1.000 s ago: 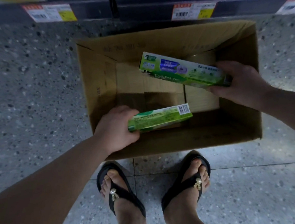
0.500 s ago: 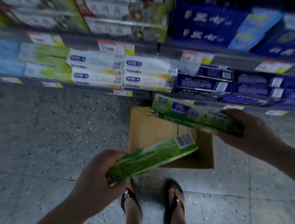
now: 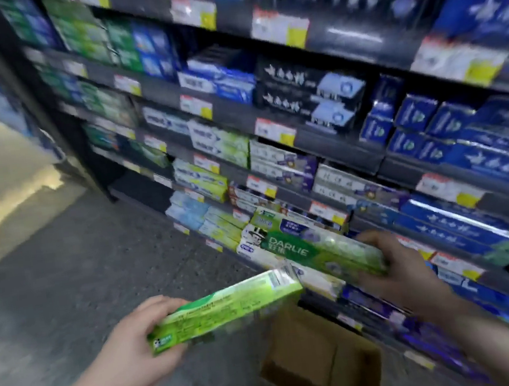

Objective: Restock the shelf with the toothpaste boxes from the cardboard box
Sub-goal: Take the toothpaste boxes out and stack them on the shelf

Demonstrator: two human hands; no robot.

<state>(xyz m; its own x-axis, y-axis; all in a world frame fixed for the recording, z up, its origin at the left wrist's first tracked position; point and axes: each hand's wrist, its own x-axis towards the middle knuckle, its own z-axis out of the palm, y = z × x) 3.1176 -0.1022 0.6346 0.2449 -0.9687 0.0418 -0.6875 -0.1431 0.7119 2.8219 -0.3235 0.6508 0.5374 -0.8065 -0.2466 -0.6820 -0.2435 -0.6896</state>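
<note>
Setting: retail shop, toothpaste aisle.
Evidence: dark tiered shelving [image 3: 231, 114] running from far left to near right. Toothpaste boxes [image 3: 221, 80] stacked in rows and grouped by colour: green, blue, black, white. White-and-yellow price labels [image 3: 280, 29] fixed along the shelf edges. Speckled stone floor [image 3: 82, 276]. Open cardboard box [image 3: 323, 359] on the floor at the shelving's foot.

Near us, our cardboard box [image 3: 323, 359] sits on the floor [image 3: 82, 276] before the shelf [image 3: 330, 141]; the near toothpaste box [image 3: 225, 310] lies left of the far toothpaste box [image 3: 310, 246].
</note>
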